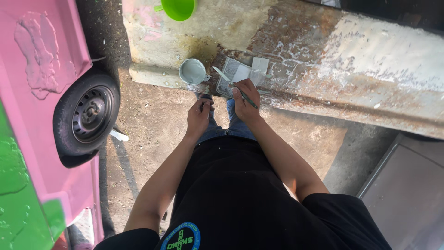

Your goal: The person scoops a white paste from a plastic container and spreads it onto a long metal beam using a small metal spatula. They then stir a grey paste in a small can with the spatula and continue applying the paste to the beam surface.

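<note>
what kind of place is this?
Probably an outdoor car body repair yard: a pink car with filler patches, a rusty detached panel used as a bench, and the right hand working grey putty on a mixing board.

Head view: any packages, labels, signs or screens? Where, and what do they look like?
Round can: on the worn ledge, open, filled with pale grey-green paste; any label is out of sight.
Green tub: top edge of frame, on the ledge, bright green, cut off.
Shirt logo: bottom edge, round blue-and-green print on black cloth.
No signs or screens.
</note>
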Motion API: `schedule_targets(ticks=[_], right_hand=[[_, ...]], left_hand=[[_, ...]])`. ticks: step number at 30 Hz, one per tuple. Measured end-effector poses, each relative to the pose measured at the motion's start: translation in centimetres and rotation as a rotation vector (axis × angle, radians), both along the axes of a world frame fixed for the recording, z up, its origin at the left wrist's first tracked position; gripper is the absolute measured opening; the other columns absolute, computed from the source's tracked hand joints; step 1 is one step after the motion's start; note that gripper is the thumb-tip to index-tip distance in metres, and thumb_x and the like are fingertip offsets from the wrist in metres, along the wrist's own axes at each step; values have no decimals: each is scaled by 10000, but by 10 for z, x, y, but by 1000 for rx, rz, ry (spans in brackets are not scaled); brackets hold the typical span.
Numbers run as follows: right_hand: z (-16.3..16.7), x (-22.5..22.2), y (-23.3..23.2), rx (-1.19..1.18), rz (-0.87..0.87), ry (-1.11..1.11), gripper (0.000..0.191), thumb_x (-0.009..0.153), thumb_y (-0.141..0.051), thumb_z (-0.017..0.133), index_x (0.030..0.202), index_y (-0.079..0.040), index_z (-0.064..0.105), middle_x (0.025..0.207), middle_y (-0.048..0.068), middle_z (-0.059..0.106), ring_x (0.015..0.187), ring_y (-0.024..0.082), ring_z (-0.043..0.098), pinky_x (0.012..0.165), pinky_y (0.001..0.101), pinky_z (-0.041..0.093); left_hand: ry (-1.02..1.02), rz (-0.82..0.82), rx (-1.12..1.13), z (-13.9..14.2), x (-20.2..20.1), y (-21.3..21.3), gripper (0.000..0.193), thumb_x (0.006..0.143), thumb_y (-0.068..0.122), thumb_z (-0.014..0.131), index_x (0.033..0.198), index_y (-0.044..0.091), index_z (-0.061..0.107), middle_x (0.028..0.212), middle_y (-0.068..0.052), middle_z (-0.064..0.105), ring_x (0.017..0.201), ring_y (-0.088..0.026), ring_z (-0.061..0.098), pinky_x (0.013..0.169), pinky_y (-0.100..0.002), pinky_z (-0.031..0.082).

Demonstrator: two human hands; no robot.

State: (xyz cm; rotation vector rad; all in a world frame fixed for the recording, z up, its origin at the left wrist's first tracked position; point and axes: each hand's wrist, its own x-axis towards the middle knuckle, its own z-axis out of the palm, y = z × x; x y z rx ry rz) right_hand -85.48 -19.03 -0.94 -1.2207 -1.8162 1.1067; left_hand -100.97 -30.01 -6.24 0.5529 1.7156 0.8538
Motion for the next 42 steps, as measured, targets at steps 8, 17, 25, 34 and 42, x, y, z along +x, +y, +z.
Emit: schedule_targets(ticks=[8, 17, 25, 34, 42], right_hand=[[12, -14, 24, -81, -46, 56, 398, 1146, -320, 459, 1059, 9, 667, 991, 110, 623, 923, 227, 619, 873, 352, 480], [26, -2, 20, -202, -198, 143, 372, 1140, -304, 433, 1143, 18, 619, 1031, 67, 660, 981, 154, 592, 925, 312, 468], [17, 14, 31, -345, -419, 325, 427, 1124, -348, 472, 1119, 28, 674, 976, 54, 683, 902, 141, 596, 828, 310, 491], [39, -7, 25, 6, 279, -106, 350, 1115, -260, 485, 1064, 2, 711, 913, 145, 610, 795, 277, 600, 705, 399, 470], [38, -68, 25, 162, 272, -408, 185, 1046, -193, 697, 1033, -9, 713, 978, 172, 669, 848, 362, 651, 744, 438, 502]], left_hand=[[497, 6, 205, 39, 7, 15, 274, 986, 150, 646, 1226, 22, 679, 1014, -132, 663, 829, -251, 654, 753, -384, 538], [579, -4, 139, 58, 35, 61, 323, 905, 226, 780, 1159, 58, 673, 1159, -157, 577, 1134, -362, 578, 932, -450, 501], [-57, 156, 320, 65, 25, 22, 189, 1064, 142, 614, 1164, 1, 538, 1024, -113, 680, 937, -189, 677, 817, -310, 556], [118, 635, 451, 59, -92, -22, 221, 1104, 157, 616, 1242, -12, 579, 905, -38, 626, 741, -61, 551, 605, -216, 465], [22, 610, 542, 46, -134, 5, 240, 1112, 172, 585, 1267, -10, 563, 988, -51, 657, 829, -53, 611, 692, -231, 573]])
